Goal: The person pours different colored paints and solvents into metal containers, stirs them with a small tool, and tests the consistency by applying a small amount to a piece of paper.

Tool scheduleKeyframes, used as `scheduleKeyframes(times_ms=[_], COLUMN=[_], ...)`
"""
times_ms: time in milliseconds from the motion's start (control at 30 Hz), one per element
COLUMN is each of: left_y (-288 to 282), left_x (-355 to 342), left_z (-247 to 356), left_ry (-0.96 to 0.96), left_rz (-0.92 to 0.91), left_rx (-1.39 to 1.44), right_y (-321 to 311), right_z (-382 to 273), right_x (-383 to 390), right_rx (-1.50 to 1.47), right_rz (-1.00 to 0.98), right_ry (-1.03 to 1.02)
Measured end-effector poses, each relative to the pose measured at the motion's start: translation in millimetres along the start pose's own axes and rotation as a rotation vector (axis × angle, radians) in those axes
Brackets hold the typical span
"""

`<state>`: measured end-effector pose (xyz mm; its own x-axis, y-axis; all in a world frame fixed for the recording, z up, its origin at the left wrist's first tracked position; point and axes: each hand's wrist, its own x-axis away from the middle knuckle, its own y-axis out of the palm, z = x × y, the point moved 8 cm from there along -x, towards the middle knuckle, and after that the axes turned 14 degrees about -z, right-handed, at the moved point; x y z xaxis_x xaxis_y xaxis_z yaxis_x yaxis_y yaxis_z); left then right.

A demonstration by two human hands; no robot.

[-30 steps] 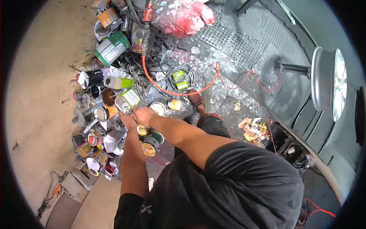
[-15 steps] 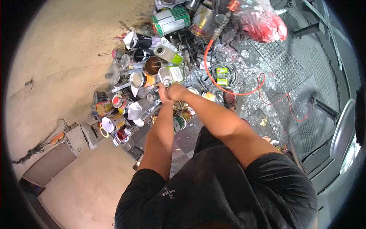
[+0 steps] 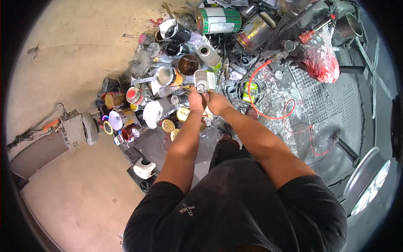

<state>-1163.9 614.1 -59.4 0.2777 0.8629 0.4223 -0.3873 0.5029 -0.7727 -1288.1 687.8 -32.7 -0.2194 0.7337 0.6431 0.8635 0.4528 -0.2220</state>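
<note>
A silvery metal wheel (image 3: 363,180), broad-rimmed and smooth, stands at the far right. Crinkled plastic wraps a lumpy bundle (image 3: 323,63), whitish above and stained red toward its lower end. A green-striped can (image 3: 218,21) lies on its side, a ribbed cylinder with a white label. Below it, a grey tin (image 3: 208,56) with rounded shoulders and a dark round mouth leans toward a green-marked base. Just beside that, an open round can (image 3: 188,65) shows a glossy brown inside. A rectangular tin (image 3: 200,77) of bare metal, with softened corners, a pale label and a round spout at its near end, sits just below these two, at the person's hands.

The right hand (image 3: 217,103) is closed on the near right corner of the rectangular tin, and the left hand (image 3: 195,100) is closed on its near left corner; the spout lies between them, though the fingertips are too small and shaded to place exactly.

A scuffed tan surface (image 3: 84,54) fills the left side. On the right, grey matting (image 3: 308,90), studded with small dots and dusted with pale paint, spreads toward the wheel. A smooth orange hose (image 3: 251,88) curves over the grime near a green box (image 3: 250,91).
</note>
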Motion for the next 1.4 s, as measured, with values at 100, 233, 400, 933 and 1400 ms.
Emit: scheduleKeyframes(times_ms=[100, 233, 400, 933, 1400], left_y=[11, 12, 29, 14, -7], left_x=[-9, -10, -6, -8, 12], left_z=[-6, 1, -15, -2, 16], left_ry=[0.041, -0.008, -0.165, 0.088, -0.033], left_rz=[-0.005, -0.004, -0.014, 0.062, -0.022], left_rx=[0.01, -0.125, 0.836, 0.086, 0.211], right_y=[-3, -8, -10, -58, -37], right_z=[6, 10, 17, 0, -57], right_x=[5, 6, 19, 47, 0], right_rx=[0.044, 0.025, -0.076, 0.219, 0.724], right_rz=[0.05, 0.094, 0.168, 0.094, -0.057], right_ry=[0.025, 0.0, -0.097, -0.152, 0.143])
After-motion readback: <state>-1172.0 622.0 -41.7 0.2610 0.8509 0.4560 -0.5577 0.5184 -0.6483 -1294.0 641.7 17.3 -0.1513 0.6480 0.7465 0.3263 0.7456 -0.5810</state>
